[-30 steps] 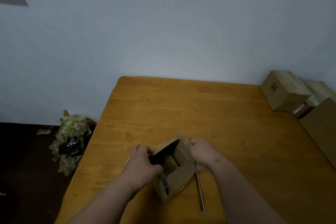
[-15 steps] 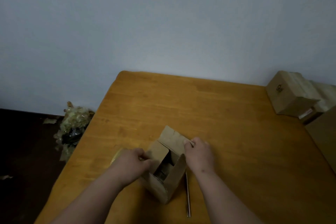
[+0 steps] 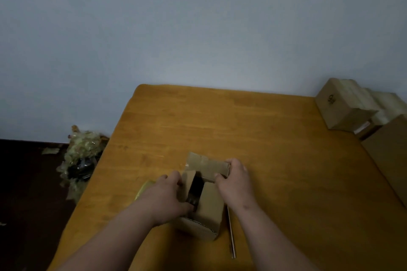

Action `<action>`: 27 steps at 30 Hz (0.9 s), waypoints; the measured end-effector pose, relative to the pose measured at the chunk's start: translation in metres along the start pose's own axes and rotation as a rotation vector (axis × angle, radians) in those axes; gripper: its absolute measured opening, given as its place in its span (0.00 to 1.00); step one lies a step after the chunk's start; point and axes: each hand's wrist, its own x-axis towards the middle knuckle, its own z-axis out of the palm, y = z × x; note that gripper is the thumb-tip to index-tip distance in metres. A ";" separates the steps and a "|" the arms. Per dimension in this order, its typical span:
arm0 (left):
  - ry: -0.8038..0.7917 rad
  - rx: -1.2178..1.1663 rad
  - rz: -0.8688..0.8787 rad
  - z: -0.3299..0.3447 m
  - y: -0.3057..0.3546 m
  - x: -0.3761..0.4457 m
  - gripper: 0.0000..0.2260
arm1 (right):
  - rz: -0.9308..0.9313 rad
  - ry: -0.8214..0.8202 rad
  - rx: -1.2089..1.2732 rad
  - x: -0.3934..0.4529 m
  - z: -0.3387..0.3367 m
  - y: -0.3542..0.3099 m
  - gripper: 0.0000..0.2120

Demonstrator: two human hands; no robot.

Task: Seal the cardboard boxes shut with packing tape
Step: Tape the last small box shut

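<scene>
Cardboard box [image 3: 206, 209] low on the wooden worktop [image 3: 220, 121], near its front-left part, top flaps not yet closed and a dark gap showing between them. Left hand [image 3: 167, 198] on the box's left side, grip narrow: fingers curled over the left flap [image 3: 188, 182], thumb reaching toward the dark opening. Right hand [image 3: 234, 185] on the far right, grip closed on the rear flap [image 3: 206, 166], thumb at the flap's near edge and fingers wrapped round its right end; flap bent over toward the opening, a strip of shiny tape visible along its left edge. Near flap lying flat across the right half of the top. Yellowish roll [image 3: 144, 188] just left of the box, mostly hidden behind the left hand; cannot tell exactly what it is. Thin metallic rod-like tool [image 3: 231, 233] flat on the worktop just right of the box, running toward the near edge. Sealed cardboard boxes [image 3: 343, 105] stacked at the far right corner, well apart from the open one, more brown cardboard [image 3: 389, 149] along the right edge. Heap of crumpled tape and wrapping [image 3: 81, 156] on the dark floor [image 3: 26, 193] left of the worktop, against the pale wall [image 3: 198, 28].
</scene>
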 end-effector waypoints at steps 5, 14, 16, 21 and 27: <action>-0.191 0.081 0.146 -0.004 -0.009 0.002 0.35 | -0.040 -0.017 0.049 -0.010 0.007 -0.002 0.27; -0.145 -0.330 0.126 -0.005 -0.030 0.006 0.11 | 0.016 -0.073 0.210 -0.025 -0.005 -0.004 0.15; 0.021 -0.324 0.103 0.004 -0.031 0.007 0.19 | -0.002 -0.073 0.213 -0.030 -0.005 -0.001 0.22; 0.145 -0.147 0.206 0.018 -0.030 0.013 0.52 | -0.107 -0.109 -0.006 -0.028 0.000 0.012 0.07; 0.041 -0.104 0.292 0.025 -0.040 0.018 0.29 | -0.050 -0.090 -0.108 -0.032 0.011 0.026 0.13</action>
